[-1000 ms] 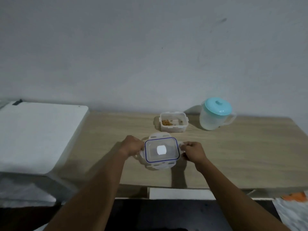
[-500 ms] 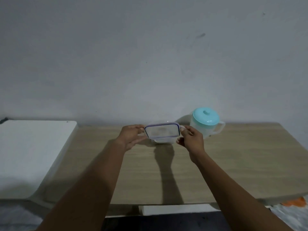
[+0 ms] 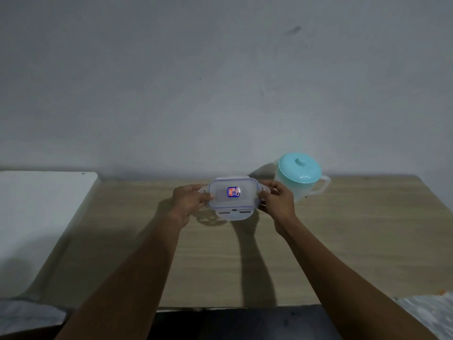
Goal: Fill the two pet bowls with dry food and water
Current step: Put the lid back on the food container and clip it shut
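Head view shows both hands holding a clear lid (image 3: 232,196) by its short ends, lifted above the far middle of the wooden surface (image 3: 343,241). The left hand (image 3: 190,201) and right hand (image 3: 277,201) each pinch a side flap between fingers and thumb, forearms stretched forward and nearly parallel. A container seems to sit just behind and under the lid, but it is mostly hidden, so its contents cannot be told. A jug (image 3: 297,179) with a teal cap stands just right of the hands. I judge the step to be setting the lid on or off that container; next it needs squaring over the rim.
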A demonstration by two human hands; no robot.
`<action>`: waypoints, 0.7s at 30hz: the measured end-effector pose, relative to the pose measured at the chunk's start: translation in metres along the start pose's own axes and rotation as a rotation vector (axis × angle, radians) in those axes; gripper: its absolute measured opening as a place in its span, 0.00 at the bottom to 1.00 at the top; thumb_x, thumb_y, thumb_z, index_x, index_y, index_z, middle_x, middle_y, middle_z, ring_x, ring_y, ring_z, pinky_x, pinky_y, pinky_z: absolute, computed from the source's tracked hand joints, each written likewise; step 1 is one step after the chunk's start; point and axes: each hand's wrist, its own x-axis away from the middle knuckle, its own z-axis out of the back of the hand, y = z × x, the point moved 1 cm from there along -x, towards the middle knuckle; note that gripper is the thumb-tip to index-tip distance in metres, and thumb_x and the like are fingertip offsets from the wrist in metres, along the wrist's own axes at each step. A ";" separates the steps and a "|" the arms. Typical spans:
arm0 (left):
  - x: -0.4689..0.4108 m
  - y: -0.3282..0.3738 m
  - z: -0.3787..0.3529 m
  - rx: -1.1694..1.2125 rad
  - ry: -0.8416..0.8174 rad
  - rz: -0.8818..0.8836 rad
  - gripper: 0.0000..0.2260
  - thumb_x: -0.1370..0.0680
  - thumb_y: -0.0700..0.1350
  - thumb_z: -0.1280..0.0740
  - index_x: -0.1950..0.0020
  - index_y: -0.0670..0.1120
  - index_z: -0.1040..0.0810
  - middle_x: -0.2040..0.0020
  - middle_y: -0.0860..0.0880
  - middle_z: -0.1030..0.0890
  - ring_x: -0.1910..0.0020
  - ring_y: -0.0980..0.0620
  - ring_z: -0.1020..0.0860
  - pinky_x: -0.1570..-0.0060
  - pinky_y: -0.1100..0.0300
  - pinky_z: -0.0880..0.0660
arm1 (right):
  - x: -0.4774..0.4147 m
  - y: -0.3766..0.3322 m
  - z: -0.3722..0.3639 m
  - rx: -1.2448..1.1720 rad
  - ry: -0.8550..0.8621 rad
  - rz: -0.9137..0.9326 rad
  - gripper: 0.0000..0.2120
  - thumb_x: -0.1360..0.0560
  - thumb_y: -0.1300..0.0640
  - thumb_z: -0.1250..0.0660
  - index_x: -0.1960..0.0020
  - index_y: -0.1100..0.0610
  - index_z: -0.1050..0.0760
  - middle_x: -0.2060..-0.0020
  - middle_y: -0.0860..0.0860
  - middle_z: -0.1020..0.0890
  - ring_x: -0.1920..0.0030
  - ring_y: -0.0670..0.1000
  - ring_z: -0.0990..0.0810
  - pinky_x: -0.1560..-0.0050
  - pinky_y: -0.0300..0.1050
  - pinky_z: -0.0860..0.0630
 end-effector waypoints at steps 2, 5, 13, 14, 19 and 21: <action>-0.003 0.000 -0.006 -0.071 0.006 -0.025 0.21 0.32 0.34 0.22 0.40 0.36 0.19 0.46 0.39 0.16 0.51 0.44 0.16 0.51 0.55 0.19 | -0.014 0.005 0.001 0.094 0.035 0.007 0.09 0.24 0.66 0.31 0.47 0.55 0.21 0.49 0.57 0.16 0.51 0.59 0.16 0.60 0.51 0.15; -0.016 -0.003 -0.014 -0.115 0.088 -0.070 0.19 0.33 0.36 0.21 0.43 0.38 0.17 0.49 0.41 0.15 0.54 0.45 0.17 0.53 0.55 0.19 | -0.030 0.009 -0.003 0.180 0.066 0.007 0.11 0.30 0.62 0.28 0.52 0.48 0.21 0.50 0.55 0.15 0.50 0.62 0.15 0.55 0.60 0.15; -0.053 -0.017 -0.036 -0.149 0.238 -0.083 0.17 0.31 0.38 0.23 0.42 0.40 0.17 0.48 0.46 0.15 0.53 0.46 0.17 0.54 0.58 0.22 | -0.068 0.020 -0.025 0.443 0.164 0.074 0.10 0.25 0.61 0.32 0.44 0.55 0.19 0.49 0.56 0.15 0.47 0.59 0.18 0.48 0.46 0.25; -0.054 -0.018 -0.038 -0.129 0.257 -0.090 0.16 0.30 0.37 0.23 0.43 0.40 0.17 0.49 0.46 0.15 0.53 0.47 0.18 0.53 0.57 0.22 | -0.069 0.022 -0.027 0.467 0.168 0.083 0.11 0.24 0.61 0.32 0.43 0.55 0.19 0.48 0.57 0.15 0.46 0.59 0.18 0.49 0.45 0.27; -0.056 -0.032 -0.036 -0.035 0.318 -0.100 0.12 0.30 0.36 0.24 0.47 0.40 0.16 0.50 0.43 0.14 0.57 0.49 0.19 0.50 0.53 0.21 | -0.068 0.028 -0.028 0.489 0.127 0.077 0.13 0.24 0.59 0.30 0.40 0.56 0.20 0.45 0.56 0.15 0.44 0.59 0.18 0.42 0.54 0.22; -0.051 -0.039 -0.031 -0.043 0.296 -0.086 0.13 0.31 0.37 0.23 0.47 0.41 0.16 0.50 0.43 0.14 0.58 0.49 0.18 0.49 0.51 0.19 | -0.063 0.026 -0.024 0.497 0.114 0.068 0.13 0.25 0.59 0.28 0.41 0.55 0.20 0.46 0.55 0.15 0.45 0.58 0.17 0.42 0.55 0.21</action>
